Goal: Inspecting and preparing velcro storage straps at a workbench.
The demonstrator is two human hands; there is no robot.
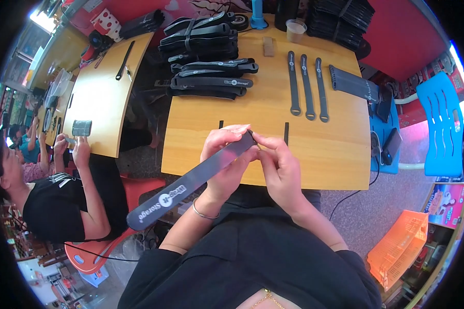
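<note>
A long dark grey strap [191,181] with white print runs from my hands down to the left, past the table's front edge. My left hand [226,159] holds it near its upper end, a bracelet on that wrist. My right hand [277,164] pinches the strap's tip between thumb and fingers. Both hands hover over the front edge of the wooden table [324,149]. Three single straps [307,87] lie side by side at the back right of the table.
Bundles of black straps [211,56] are stacked at the back left, more at the back right [342,18]. A plastic cup [296,30] stands behind. A seated person [62,190] works at the left table. A blue chair [440,129] and an orange crate [399,247] are on the right.
</note>
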